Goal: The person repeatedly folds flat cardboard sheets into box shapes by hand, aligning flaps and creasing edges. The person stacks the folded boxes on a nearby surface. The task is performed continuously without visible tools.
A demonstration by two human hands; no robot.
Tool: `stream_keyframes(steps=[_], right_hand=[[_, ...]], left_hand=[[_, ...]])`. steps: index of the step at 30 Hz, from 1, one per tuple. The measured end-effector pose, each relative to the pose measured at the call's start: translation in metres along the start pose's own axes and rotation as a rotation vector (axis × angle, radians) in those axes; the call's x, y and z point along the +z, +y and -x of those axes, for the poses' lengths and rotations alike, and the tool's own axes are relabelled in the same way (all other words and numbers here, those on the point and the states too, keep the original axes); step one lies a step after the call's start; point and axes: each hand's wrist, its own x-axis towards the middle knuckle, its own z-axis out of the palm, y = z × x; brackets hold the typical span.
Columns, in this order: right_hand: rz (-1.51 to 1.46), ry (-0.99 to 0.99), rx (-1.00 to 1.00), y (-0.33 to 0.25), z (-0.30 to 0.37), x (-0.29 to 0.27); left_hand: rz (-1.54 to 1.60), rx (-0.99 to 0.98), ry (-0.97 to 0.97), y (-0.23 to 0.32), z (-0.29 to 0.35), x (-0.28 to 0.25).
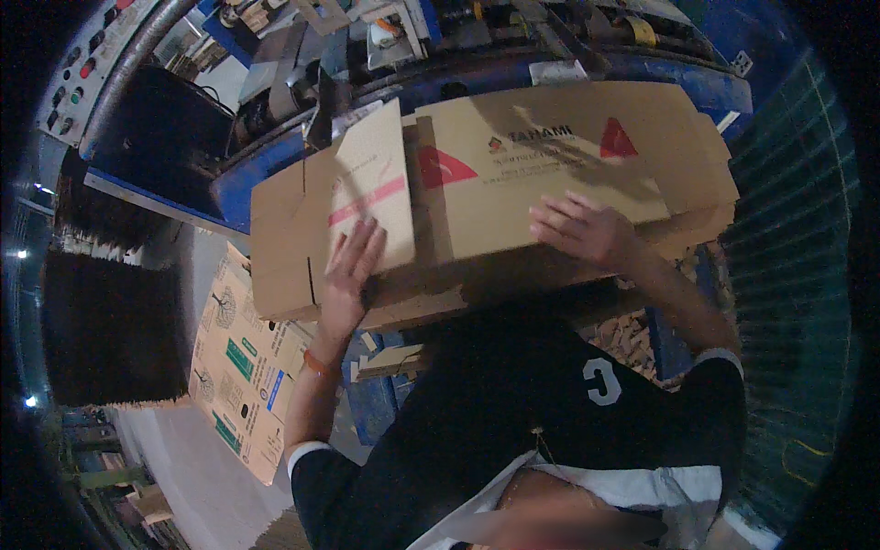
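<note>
Brown cardboard (458,215) lay crosswise before the person; printed sheets (243,367) covered some grey floor (183,467) at left, green ribbed sheeting (788,202) hung right, a blue machine (642,69) stood behind. Left hand (353,266): half-spread, fingers against a pale panel (376,165) atop the cardboard. Right hand (587,231): loosely open above it, contact unclear.

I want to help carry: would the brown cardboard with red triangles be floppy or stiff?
The brown cardboard is probably fairly stiff, since its printed face shows no clear sag. It seems unlikely to roll, being broad and flat-faced.
</note>
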Motion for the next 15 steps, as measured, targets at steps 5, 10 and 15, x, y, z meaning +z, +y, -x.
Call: stream_keyframes(steps=[5,10,15], right_hand=[[-0.133,0.164,0.030,0.051,-0.029,0.025],[-0.234,0.045,0.151,0.072,-0.011,0.050],[-0.175,0.287,1.005,0.152,0.013,0.060]], left_hand=[[0.055,-0.087,0.168,-0.022,-0.037,0.015],[-0.109,0.046,-0.044,-0.028,-0.043,0.037],[0.162,-0.265,0.001,-0.052,-0.038,0.046]])
